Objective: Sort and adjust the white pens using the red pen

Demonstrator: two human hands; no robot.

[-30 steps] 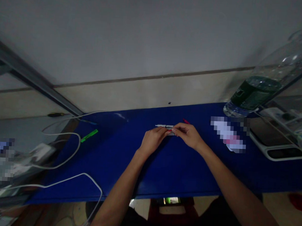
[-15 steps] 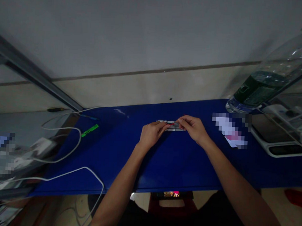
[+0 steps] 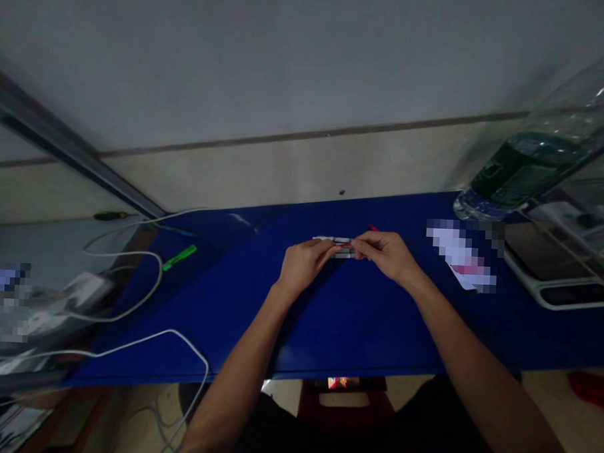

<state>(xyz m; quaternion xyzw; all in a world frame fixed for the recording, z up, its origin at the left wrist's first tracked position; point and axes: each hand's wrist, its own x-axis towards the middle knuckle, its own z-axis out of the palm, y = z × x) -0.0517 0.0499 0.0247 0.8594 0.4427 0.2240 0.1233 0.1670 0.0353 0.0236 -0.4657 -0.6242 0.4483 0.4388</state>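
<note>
My left hand [image 3: 303, 261] and my right hand [image 3: 385, 253] meet over the middle of the blue table, fingers pinched close together. Between the fingertips shows a thin red stick-like item [image 3: 344, 245], its exact kind too small to tell. A red tip [image 3: 373, 227] juts out beyond my right fingers; whether it belongs to the same item I cannot tell. Directly under the fingers lies a row of slim white and grey sticks [image 3: 341, 254], partly covered by both hands.
A green clip-like strip [image 3: 179, 257] and a white cable [image 3: 160, 280] lie at the left of the blue table [image 3: 218, 316]. To the right are a blurred-out packet [image 3: 467, 280], a large clear bottle [image 3: 519, 169] and a white device with dark panels [image 3: 574, 295].
My right fingers have shifted slightly over the sticks, covering their right end. The red tip beyond my right hand shows more now. The view has tilted a little.
</note>
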